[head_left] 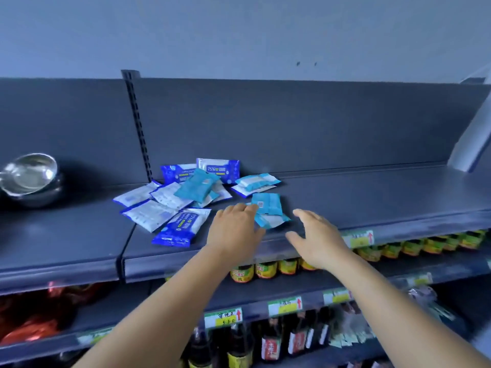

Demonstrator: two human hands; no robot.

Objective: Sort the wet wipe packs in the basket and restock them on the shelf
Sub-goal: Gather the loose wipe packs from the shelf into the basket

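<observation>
Our left hand (235,229) lies flat, fingertips on a teal pack (267,205); whether it pinches the pack we cannot quite tell. Our right hand (314,237) hovers open just beside. The teal pack sits atop another near the shelf (372,197) lip, so a careless sweep could knock both off. The blue packs (175,231) lie jumbled to the left, unsorted.

Both bare arms stretched forward and up from the near edge, forearms converging slightly. Left hand (235,229) palm down, fingers straight and together, fingertips reaching far. Right hand (316,239) just beside it, apart, fingers relaxed and spread, thumb pointing left. Nothing gripped by either.
</observation>
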